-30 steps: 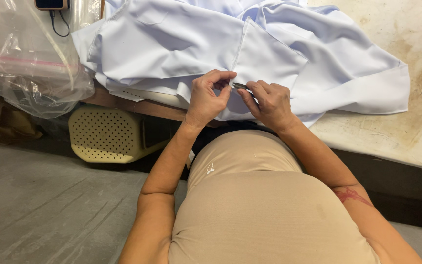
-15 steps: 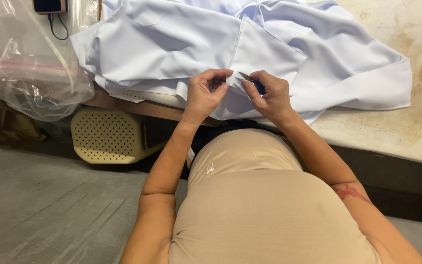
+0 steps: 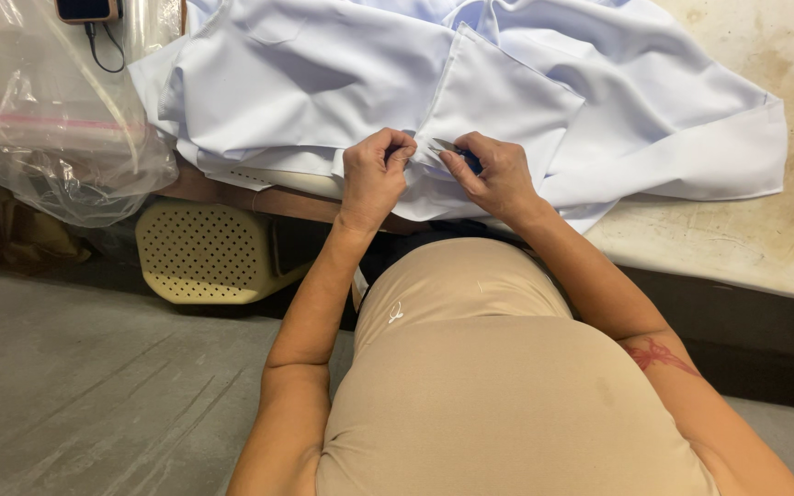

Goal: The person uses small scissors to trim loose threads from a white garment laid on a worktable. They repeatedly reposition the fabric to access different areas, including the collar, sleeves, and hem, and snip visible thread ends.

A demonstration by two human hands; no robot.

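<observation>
Stained worktop (image 3: pixel 746 248) carries the pale blue garment (image 3: pixel 323 83), which spills over its near edge by your waist. Your left hand (image 3: pixel 371 179) pinches a fold there, fingers curled tight. Your right hand (image 3: pixel 498 176) grips what looks like small snips (image 3: pixel 448 149), tips touching the cloth.

Beige top, red forearm tattoo (image 3: pixel 656 354).
</observation>
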